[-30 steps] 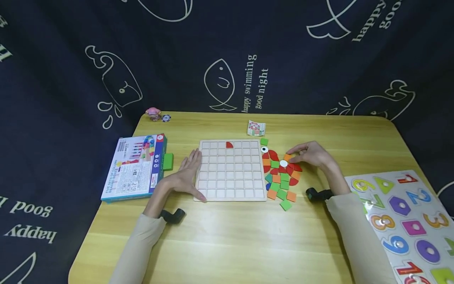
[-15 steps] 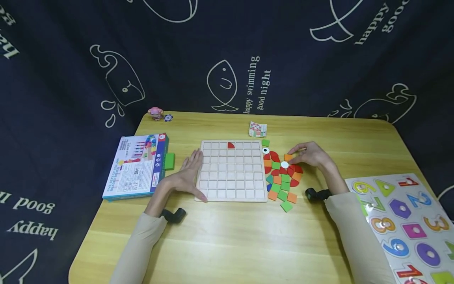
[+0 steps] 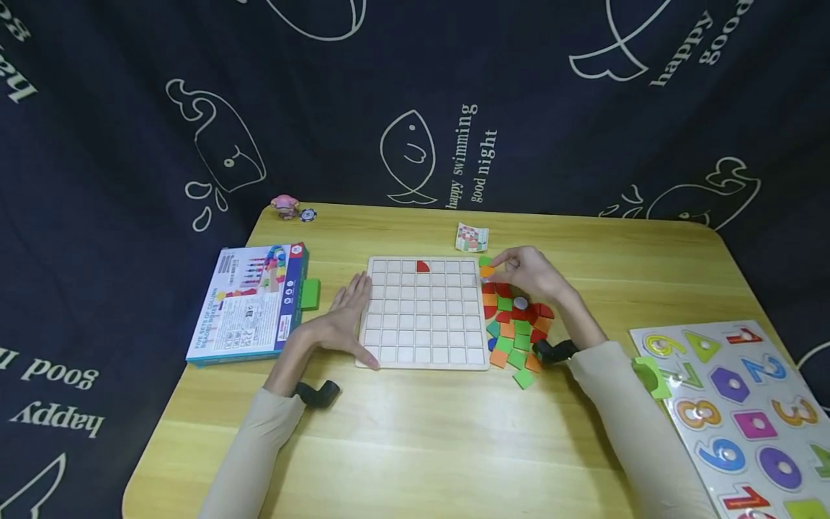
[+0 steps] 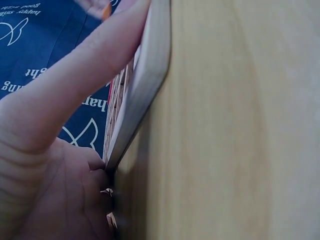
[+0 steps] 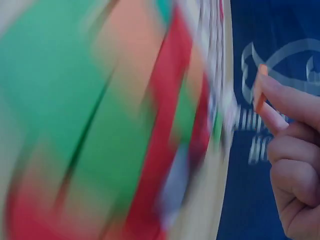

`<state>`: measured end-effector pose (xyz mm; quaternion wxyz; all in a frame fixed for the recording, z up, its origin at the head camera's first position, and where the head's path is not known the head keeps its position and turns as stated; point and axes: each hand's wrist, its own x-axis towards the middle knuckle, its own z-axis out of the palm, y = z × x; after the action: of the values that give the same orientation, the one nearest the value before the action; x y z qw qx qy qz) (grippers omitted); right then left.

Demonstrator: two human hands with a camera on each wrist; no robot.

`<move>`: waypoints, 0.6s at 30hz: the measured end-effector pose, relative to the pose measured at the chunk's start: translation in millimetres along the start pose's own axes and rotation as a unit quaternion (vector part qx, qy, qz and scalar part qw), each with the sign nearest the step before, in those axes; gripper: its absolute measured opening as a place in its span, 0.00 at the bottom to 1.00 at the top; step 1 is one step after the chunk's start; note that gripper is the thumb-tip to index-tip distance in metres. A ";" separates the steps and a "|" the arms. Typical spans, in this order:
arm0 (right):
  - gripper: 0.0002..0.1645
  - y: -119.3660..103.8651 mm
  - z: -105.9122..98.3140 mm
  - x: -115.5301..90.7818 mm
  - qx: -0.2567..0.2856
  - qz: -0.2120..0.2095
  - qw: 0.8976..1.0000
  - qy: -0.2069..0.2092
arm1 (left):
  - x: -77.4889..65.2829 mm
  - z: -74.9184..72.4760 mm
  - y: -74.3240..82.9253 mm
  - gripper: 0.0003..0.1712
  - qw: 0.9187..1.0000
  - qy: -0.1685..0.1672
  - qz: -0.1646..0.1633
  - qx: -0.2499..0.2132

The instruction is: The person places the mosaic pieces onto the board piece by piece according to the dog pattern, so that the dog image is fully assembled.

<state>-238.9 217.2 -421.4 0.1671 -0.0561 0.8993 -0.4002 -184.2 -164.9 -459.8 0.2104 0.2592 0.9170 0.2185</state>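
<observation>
A pale wooden grid board [image 3: 415, 308] lies flat on the table, with a red quarter-round tile [image 3: 423, 267] in its top row. Along the board's left edge rests my left hand [image 3: 332, 322], fingers stretched and spread, thumb touching the near left corner. My right hand [image 3: 533, 274] pinches an orange square tile [image 5: 260, 95] between thumb and forefinger, just off the board's upper right corner. Below that hand is a pile of green, orange and red tiles [image 3: 521, 339]. A white round tile [image 3: 520, 303] lies among them. Motion blurs the pile in the right wrist view.
Behind the board lies a small pattern card [image 3: 472, 238]. To the left are a boxed toy set [image 3: 249, 303] and a green block [image 3: 310, 294]. A number puzzle board [image 3: 733, 389] covers the table's right side. A pink figurine [image 3: 284, 205] stands at the back left.
Carrying the orange tile, my right hand has moved left from the pile's right side towards the board's upper right corner. My left hand stays at the board's edge.
</observation>
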 end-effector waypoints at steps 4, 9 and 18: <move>0.16 -41.4 32.7 24.2 0.033 -0.027 0.999 -0.004 | -0.5 0.3 0.2 0.92 1.000 0.001 0.000 0.002; 0.14 -72.4 69.4 54.2 0.055 -0.018 0.998 0.012 | 0.1 -0.2 1.9 0.92 1.000 0.002 0.001 -0.006; 0.13 -83.1 99.5 75.5 0.031 -0.034 0.998 0.038 | -2.3 0.4 1.6 0.91 1.000 0.002 -0.003 -0.018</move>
<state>-278.1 73.8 -441.4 0.1204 -0.0662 0.8898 -0.4351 -181.6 -164.9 -458.7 0.2139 0.2518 0.9141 0.2352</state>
